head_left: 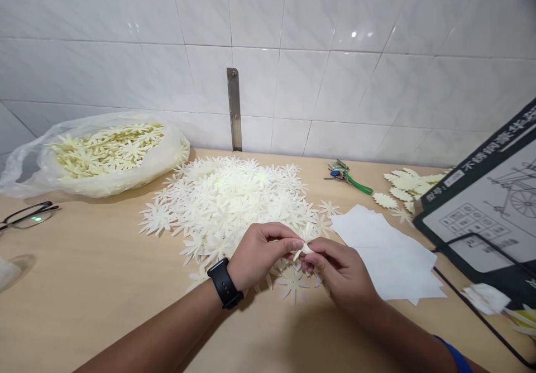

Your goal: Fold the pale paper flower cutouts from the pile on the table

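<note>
Both hands meet at the front right edge of a heap of pale flower cutouts (pixel 234 194). Between the fingertips is a small cream flower cutout (pixel 307 247), its petals bunched and bent. My left hand (pixel 263 250), with a black watch on the wrist, pinches it from the left between thumb and forefinger. From the right, my right hand (pixel 339 267) pinches the same cutout. The fingers cover much of it. A few loose flower cutouts (pixel 292 283) lie on the table just below the hands.
A clear plastic bag (pixel 167 166) of yellowish cutouts lies back left, with eyeglasses (pixel 29 216) before it. White sheets (pixel 389 256) lie right of the hands. Farther back are keys with a green strap (pixel 355 183) and leaf-shaped cutouts (pixel 406 183). A printed box (pixel 494 194) leans at right.
</note>
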